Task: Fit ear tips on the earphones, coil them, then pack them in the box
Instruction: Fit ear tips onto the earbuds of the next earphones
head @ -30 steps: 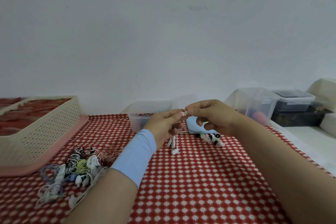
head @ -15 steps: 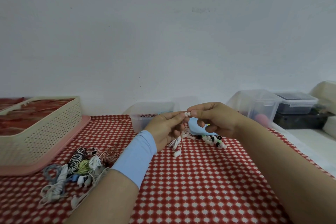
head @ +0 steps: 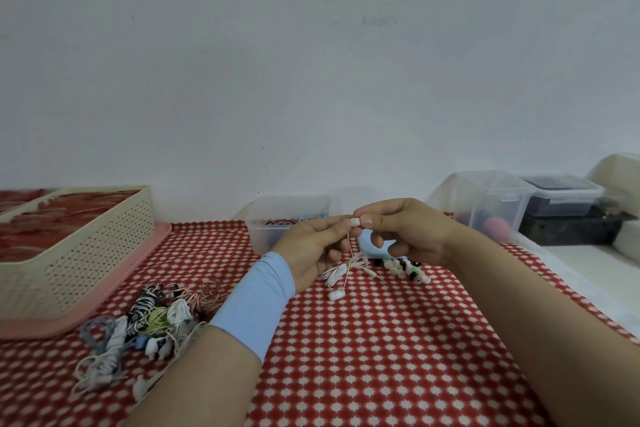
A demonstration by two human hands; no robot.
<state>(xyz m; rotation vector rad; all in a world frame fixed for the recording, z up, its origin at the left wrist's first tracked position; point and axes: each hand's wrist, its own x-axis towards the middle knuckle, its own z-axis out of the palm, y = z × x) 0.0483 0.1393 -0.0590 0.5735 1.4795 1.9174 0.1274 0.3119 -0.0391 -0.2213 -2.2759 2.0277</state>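
My left hand (head: pixel 313 250) pinches one bud of a white earphone, whose cable (head: pixel 341 270) hangs down with the second bud (head: pixel 335 295) dangling just above the cloth. My right hand (head: pixel 403 232) meets it fingertip to fingertip, pinching a small white ear tip (head: pixel 355 221) against that bud. Loose ear tips (head: pixel 407 269), white, black and green, lie on the cloth below my right hand. A clear open box (head: pixel 287 218) stands behind my left hand with coiled earphones inside.
A pile of coiled earphones (head: pixel 145 319) lies at the left on the red checked cloth (head: pixel 363 357). A cream perforated basket (head: pixel 72 253) on a pink tray sits far left. Clear lidded containers (head: pixel 491 201) stand at the right by the wall.
Both hands have stayed together at the earbud, shifting slightly right. The hanging cable and lower bud have swung a little.
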